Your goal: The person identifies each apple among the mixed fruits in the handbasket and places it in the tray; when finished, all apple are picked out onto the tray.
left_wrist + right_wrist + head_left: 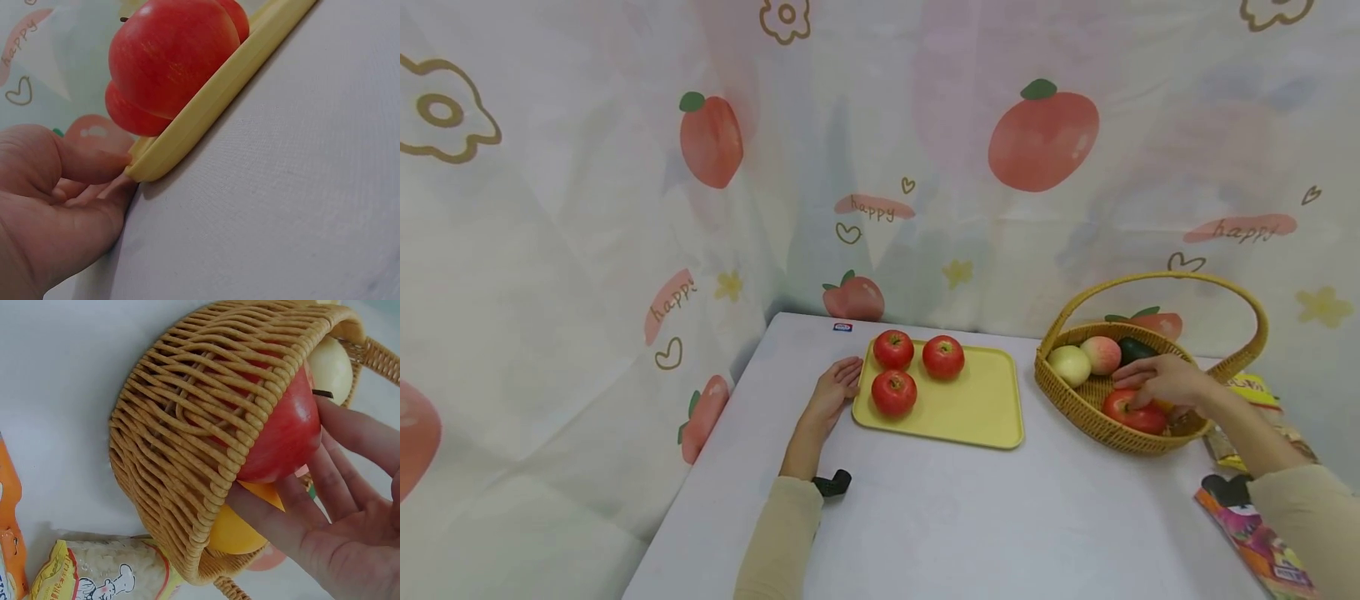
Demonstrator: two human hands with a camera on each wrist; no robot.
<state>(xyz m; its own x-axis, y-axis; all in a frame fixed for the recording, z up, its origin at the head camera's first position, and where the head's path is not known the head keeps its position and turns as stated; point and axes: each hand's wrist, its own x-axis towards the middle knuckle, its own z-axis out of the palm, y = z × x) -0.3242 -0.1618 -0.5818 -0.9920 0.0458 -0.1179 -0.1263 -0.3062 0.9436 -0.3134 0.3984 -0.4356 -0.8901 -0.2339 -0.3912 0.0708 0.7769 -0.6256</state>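
Note:
My left hand (836, 390) is at the left edge of a yellow tray (973, 408) and pinches its rim, thumb above and fingers below in the left wrist view. Three red apples (894, 393) sit on the tray's left half. Inside a wicker basket (1075, 406) on the right, my right hand (1172, 383) grips another red apple (290, 431), with thumb and fingers around it. Beside that apple lie a yellow-orange fruit (234, 531), a pale green fruit (1070, 366), a peach (1102, 355) and a dark green item (1137, 350), partly hidden.
The basket's tall handle (1157, 277) arches over it. Right of the basket lie a yellow food packet (1251, 386) and a colourful packet (1262, 542). A small blue-and-red label (843, 327) is near the table's back edge. Printed cloth walls (917, 275) stand behind and to the left.

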